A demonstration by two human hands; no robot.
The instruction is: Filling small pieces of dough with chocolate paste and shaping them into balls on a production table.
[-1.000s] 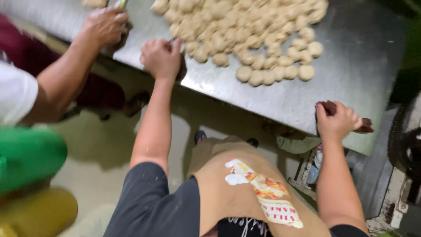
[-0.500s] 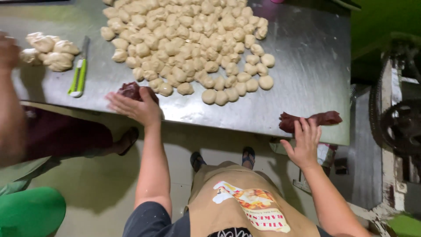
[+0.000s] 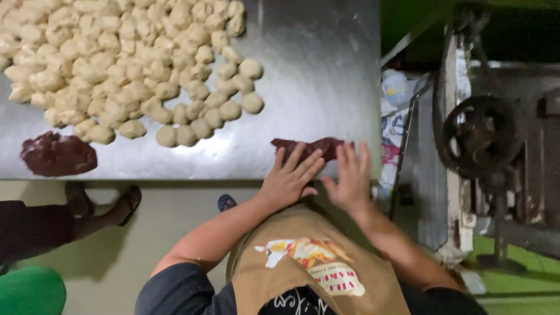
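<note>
Dark reddish-brown paste (image 3: 312,147) lies as a short strip at the near edge of the steel table (image 3: 326,70), and both hands are on it. The left hand (image 3: 290,178) is spread flat, fingers splayed, its fingertips pressing onto the strip's near side; it grasps nothing, only bears down. The right hand (image 3: 350,178) stands just beside it, open too, fingers straight and reaching up to the strip's right end by the table corner; whether its tips touch the paste or only hover above it cannot be told. By the look of it, the step in hand is working this strip under flat palms, rolling or pressing it out along the edge. A next move would call for even pressure from both hands together, and care at the right, where the table ends just past the right hand and the strip could slide off. Well to the left of the left hand sits a second paste lump (image 3: 58,154), rounder and thicker, untouched. Beyond the fingers, farther up the table, a wide heap of pale dough balls (image 3: 122,64) covers the steel, the nearest ones a little way past the left fingertips. Right of the right hand, apart from the table, stands a machine with a dark wheel (image 3: 478,134). Below the table at far left, another person's sandalled foot (image 3: 125,201) shows.
</note>
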